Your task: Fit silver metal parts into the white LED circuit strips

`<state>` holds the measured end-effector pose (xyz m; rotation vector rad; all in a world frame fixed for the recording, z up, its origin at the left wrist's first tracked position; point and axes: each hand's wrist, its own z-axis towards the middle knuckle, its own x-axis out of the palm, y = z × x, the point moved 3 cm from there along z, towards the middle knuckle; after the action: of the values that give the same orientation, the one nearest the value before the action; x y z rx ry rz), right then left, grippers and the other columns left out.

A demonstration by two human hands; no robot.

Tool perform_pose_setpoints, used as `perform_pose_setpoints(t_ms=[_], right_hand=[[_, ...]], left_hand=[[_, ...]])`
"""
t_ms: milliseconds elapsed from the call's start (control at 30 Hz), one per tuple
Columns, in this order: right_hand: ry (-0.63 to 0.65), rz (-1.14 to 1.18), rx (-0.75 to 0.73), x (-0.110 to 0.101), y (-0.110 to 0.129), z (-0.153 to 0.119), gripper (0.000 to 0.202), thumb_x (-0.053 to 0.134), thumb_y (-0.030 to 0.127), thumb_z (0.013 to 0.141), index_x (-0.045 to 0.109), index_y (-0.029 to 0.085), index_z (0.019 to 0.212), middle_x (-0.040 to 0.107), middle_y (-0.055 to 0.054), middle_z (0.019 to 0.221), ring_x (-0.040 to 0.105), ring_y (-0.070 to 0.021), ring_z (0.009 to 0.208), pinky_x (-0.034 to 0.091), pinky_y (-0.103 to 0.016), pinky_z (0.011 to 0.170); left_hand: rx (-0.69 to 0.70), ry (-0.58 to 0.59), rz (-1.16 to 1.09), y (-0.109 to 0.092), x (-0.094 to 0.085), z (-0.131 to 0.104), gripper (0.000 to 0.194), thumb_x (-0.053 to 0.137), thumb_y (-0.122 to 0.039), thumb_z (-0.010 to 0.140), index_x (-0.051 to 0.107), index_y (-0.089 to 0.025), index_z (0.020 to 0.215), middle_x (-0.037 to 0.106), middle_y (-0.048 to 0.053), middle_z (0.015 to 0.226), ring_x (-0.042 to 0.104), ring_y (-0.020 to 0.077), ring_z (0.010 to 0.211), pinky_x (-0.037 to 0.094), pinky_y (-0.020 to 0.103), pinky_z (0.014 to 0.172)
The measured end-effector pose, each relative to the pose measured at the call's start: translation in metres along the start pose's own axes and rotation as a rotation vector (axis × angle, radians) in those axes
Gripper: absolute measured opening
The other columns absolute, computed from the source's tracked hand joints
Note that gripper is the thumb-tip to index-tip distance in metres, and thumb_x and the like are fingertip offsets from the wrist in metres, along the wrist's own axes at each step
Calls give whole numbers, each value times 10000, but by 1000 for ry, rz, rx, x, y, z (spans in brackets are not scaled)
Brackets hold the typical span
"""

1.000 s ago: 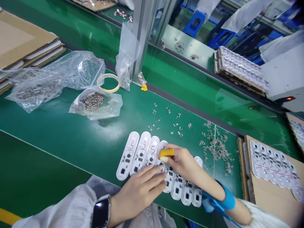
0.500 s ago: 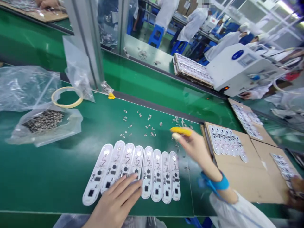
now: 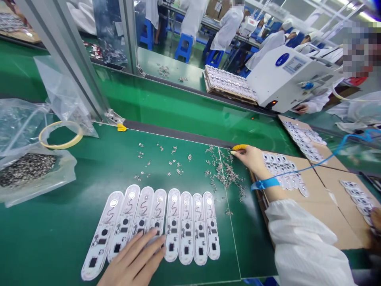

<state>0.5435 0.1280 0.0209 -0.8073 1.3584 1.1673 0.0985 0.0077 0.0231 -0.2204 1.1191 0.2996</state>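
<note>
My left hand [image 3: 137,256] lies with its fingers outstretched over a row of several long white plastic casings [image 3: 187,222]. Each casing shows a round disc, thin wires and dark square parts inside; the hand hides parts of some. My right hand [image 3: 250,158] is at the far edge of a scatter of tiny metal parts [image 3: 228,174]. A yellow finger cot [image 3: 239,147] covers its index finger, and thumb and fingertip come together in a pinch; anything between them is too small to make out. A blue wrist strap [image 3: 266,183] circles that wrist.
Small clusters of metal bits [image 3: 178,169] dot the green table [image 3: 166,180]. On the left lie a bag of metal parts [image 3: 26,169] and a tape roll [image 3: 61,135]. Cardboard sheets [image 3: 309,210] with more casings stand right. A dark ledge [image 3: 178,137] borders the back; people work beyond.
My right hand has moved away from me and slightly right, to the far side of the metal parts, its fingers closing together. My left hand stays on the casings. The view has shifted.
</note>
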Motion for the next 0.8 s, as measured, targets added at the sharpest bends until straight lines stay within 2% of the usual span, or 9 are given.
perform_pose_setpoints(t_ms=[200, 300, 367, 467, 567, 667, 733, 800], right_hand=[[35, -37, -160, 1, 4, 1, 247, 604, 267, 777, 710, 163, 975, 736, -84, 919, 684, -217, 695, 529, -326, 689], [81, -68, -262, 0, 12, 3, 200, 583, 208, 771, 720, 180, 913, 727, -84, 973, 681, -232, 787, 518, -331, 737], [109, -90, -307, -1, 15, 6, 176, 574, 168, 751, 723, 183, 844, 730, -82, 950, 679, -234, 802, 512, -322, 737], [129, -112, -327, -6, 18, 14, 120, 603, 155, 700, 710, 178, 749, 731, -77, 831, 674, -229, 714, 509, -307, 667], [84, -116, -297, -22, 32, 12, 83, 617, 164, 680, 687, 155, 724, 702, -81, 709, 652, -222, 622, 506, -313, 611], [-22, -32, -309, -46, 79, -22, 101, 584, 195, 741, 657, 161, 800, 685, -63, 719, 633, -178, 594, 515, -293, 610], [-73, 198, -475, -61, 129, -65, 53, 570, 213, 788, 618, 192, 779, 659, -35, 695, 606, -148, 576, 511, -265, 574], [29, 333, -677, -66, 180, -115, 57, 541, 191, 834, 588, 199, 803, 649, -40, 714, 606, -149, 618, 514, -261, 575]], left_hand=[[3, 15, -1, -1, -1, 1, 370, 361, -181, 895, 623, -205, 1156, 648, -47, 1177, 658, 178, 1007, 575, 291, 754], [1, 20, 1, -1, -3, 3, 370, 363, -179, 892, 624, -204, 1152, 649, -45, 1176, 659, 180, 1006, 577, 292, 752], [-9, 23, -8, -2, -3, 2, 374, 364, -178, 892, 618, -206, 1164, 640, -43, 1195, 645, 180, 1034, 572, 289, 775], [-37, 18, -34, -2, -1, -2, 373, 364, -175, 901, 616, -214, 1173, 629, -40, 1218, 615, 178, 1086, 554, 286, 832], [-68, 4, -90, -3, 1, -6, 375, 347, -167, 920, 606, -192, 1191, 621, -14, 1236, 568, 182, 1151, 527, 292, 895], [-174, -49, -242, -3, -9, -2, 350, 341, -135, 948, 595, -178, 1184, 634, 3, 1209, 530, 162, 1194, 475, 284, 976], [-322, -90, -432, -5, -19, 5, 296, 353, -178, 976, 582, -194, 1161, 656, 5, 1151, 563, 132, 1139, 478, 235, 956], [-523, -96, -690, -7, -25, 14, 269, 344, -307, 998, 562, -220, 1128, 679, 8, 1039, 627, 111, 983, 519, 186, 838]])
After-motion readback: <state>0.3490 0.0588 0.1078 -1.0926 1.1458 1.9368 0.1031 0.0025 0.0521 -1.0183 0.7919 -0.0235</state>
